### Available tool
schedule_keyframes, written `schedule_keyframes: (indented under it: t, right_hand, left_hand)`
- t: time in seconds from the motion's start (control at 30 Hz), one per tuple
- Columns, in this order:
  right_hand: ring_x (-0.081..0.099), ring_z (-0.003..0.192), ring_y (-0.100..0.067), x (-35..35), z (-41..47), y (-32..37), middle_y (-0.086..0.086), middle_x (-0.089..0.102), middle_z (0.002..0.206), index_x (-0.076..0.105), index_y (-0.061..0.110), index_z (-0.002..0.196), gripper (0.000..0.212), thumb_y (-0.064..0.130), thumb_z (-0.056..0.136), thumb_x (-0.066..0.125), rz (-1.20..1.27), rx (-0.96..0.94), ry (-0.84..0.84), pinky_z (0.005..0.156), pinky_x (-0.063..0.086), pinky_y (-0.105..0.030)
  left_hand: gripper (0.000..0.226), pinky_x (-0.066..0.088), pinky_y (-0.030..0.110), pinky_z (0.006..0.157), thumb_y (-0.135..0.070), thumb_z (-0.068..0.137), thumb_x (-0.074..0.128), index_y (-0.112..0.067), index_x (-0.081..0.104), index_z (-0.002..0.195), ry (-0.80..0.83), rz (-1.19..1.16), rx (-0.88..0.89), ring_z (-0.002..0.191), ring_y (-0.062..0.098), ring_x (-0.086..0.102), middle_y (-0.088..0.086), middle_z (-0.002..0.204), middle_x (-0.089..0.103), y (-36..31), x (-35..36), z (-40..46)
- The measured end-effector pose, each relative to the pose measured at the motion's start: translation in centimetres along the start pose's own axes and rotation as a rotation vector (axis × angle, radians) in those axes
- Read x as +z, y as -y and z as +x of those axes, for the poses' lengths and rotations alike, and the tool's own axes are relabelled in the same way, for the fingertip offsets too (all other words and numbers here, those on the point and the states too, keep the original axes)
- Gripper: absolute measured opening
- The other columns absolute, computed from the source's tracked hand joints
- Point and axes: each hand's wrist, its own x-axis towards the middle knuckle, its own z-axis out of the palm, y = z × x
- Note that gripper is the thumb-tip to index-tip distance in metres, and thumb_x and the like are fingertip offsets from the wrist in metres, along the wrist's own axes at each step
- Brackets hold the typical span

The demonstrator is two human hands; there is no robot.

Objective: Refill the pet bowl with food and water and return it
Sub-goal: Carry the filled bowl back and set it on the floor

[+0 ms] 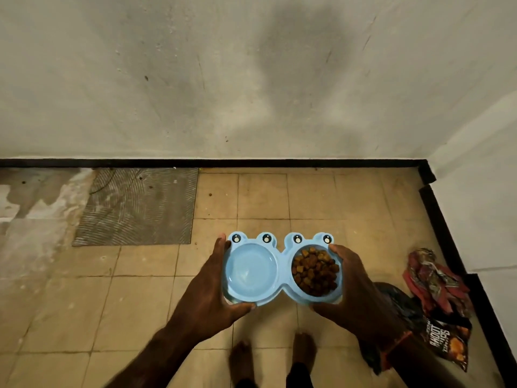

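Both hands are clamped on the ends of the pet bowl [282, 268], carried in the air at lower centre of the frame. Left hand [208, 292] wraps the left end, thumb under the near edge and fingertips at the far rim. Right hand [355, 287] wraps the right end the same way.

I note the bowl is a light blue double dish with cartoon eyes along its far edge. Right compartment holds a heap of brown kibble [314, 271]. Left compartment [250, 271] looks pale and smooth; I cannot tell whether it holds clear water or is dry.

Bowl is roughly level, well above the tiled floor [307, 197]. Bare feet [303, 347] are visible beneath it at the bottom of the frame. A crumpled food bag [444, 334] lies on the floor at lower right, near the black skirting [251, 163].

My judgement: food step done; either the water fill is pending or this is the carry back to the feeding spot. I see no tap or water vessel in frame.

Next move calls for keeping the dish level so kibble, and any water, stays put. If returning, I lower it with both hands and set it flat on the tiles before letting go.
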Motion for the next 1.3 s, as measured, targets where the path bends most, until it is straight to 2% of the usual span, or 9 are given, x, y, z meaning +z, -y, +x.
schedule_keyframes:
  t: [0.17, 0.3, 0.43, 0.57, 0.67, 0.83, 0.97, 1.07, 1.3]
  right_hand:
    - [0.035, 0.136, 0.009, 5.5, 5.0, -8.6, 0.018, 0.033, 0.143, 0.022, 0.032, 0.150, 0.107, 0.068, 0.067, 0.079, -0.014, -0.025, 0.020, 0.101, 0.034, -0.003]
    - [0.038, 0.134, 0.002, 10.8, 8.5, -16.6, 0.016, 0.032, 0.145, 0.021, 0.036, 0.149, 0.107, 0.060, 0.066, 0.084, -0.008, -0.018, 0.049, 0.103, 0.034, -0.010]
    - [0.038, 0.132, -0.003, 15.8, 11.9, -24.2, 0.021, 0.031, 0.140, 0.024, 0.038, 0.145, 0.101, 0.057, 0.066, 0.084, -0.020, -0.034, 0.063, 0.103, 0.033, -0.008]
    - [0.041, 0.134, -0.010, 20.4, 15.0, -31.8, 0.009, 0.038, 0.143, 0.035, 0.024, 0.145, 0.100, 0.057, 0.064, 0.084, -0.064, -0.039, 0.064, 0.105, 0.041, -0.027]
    - [0.039, 0.135, -0.012, 23.3, 16.9, -36.5, 0.005, 0.039, 0.144, 0.039, 0.014, 0.145, 0.102, 0.059, 0.063, 0.081, -0.086, -0.038, 0.058, 0.108, 0.040, -0.029]
    - [0.039, 0.133, -0.012, 27.7, 19.4, -42.5, -0.002, 0.043, 0.143, 0.041, 0.013, 0.144, 0.101, 0.048, 0.063, 0.090, -0.078, -0.006, 0.077, 0.106, 0.039, -0.028]
    - [0.040, 0.132, -0.011, 30.6, 20.8, -46.2, -0.001, 0.043, 0.143, 0.039, 0.015, 0.144, 0.104, 0.057, 0.061, 0.086, -0.068, 0.012, 0.123, 0.105, 0.040, -0.029]
    - [0.042, 0.130, -0.014, 32.4, 21.5, -47.9, -0.004, 0.043, 0.143, 0.039, 0.013, 0.144, 0.106, 0.041, 0.060, 0.096, -0.062, 0.048, 0.111, 0.103, 0.040, -0.030]
    - [0.041, 0.137, -0.024, 34.2, 22.5, -50.5, -0.009, 0.042, 0.148, 0.039, 0.011, 0.147, 0.109, 0.043, 0.060, 0.095, -0.145, 0.093, 0.131, 0.111, 0.042, -0.039]
  left_hand:
    - [0.144, 0.019, -0.004, 0.105, -0.058, 0.059, 0.094, -0.047, -0.014, 0.153, -0.015, 0.009, -0.025, 0.137, -0.019, 0.022, -0.027, 0.158, 0.025, 6.6, 6.1, 5.7]
    - [0.147, 0.034, 0.018, 0.106, -0.055, 0.054, 0.096, -0.034, -0.001, 0.162, -0.019, 0.043, -0.046, 0.127, -0.011, 0.036, -0.030, 0.143, 0.035, 12.4, 11.4, 10.7]
    - [0.140, 0.032, 0.010, 0.096, -0.045, 0.055, 0.099, -0.025, 0.010, 0.161, -0.040, 0.045, -0.038, 0.116, -0.010, 0.042, -0.027, 0.138, 0.044, 17.7, 16.9, 15.2]
    - [0.139, 0.045, 0.024, 0.100, -0.059, 0.057, 0.092, -0.024, 0.009, 0.162, -0.026, 0.046, -0.042, 0.126, 0.010, 0.058, -0.012, 0.147, 0.055, 24.3, 23.1, 19.5]
    - [0.138, 0.047, 0.030, 0.104, -0.058, 0.059, 0.091, -0.021, 0.008, 0.163, -0.024, 0.050, -0.054, 0.130, 0.017, 0.057, -0.007, 0.150, 0.053, 28.2, 26.8, 22.3]
    - [0.135, 0.046, 0.039, 0.110, -0.053, 0.060, 0.088, -0.021, 0.007, 0.163, -0.023, 0.088, -0.061, 0.136, 0.024, 0.053, -0.001, 0.154, 0.050, 33.8, 31.8, 25.7]
    - [0.135, 0.039, 0.033, 0.112, -0.053, 0.064, 0.089, -0.013, 0.008, 0.164, 0.002, 0.130, -0.061, 0.140, 0.026, 0.049, 0.005, 0.157, 0.046, 37.2, 34.6, 27.2]
    - [0.132, 0.035, 0.031, 0.113, -0.056, 0.068, 0.089, -0.009, 0.010, 0.163, 0.009, 0.158, -0.048, 0.143, 0.027, 0.045, 0.007, 0.161, 0.042, 39.1, 36.1, 28.0]
    - [0.124, 0.037, 0.033, 0.116, -0.041, 0.074, 0.087, -0.017, 0.005, 0.164, 0.068, 0.136, -0.037, 0.148, 0.022, 0.037, 0.004, 0.167, 0.031, 41.2, 37.3, 30.1]
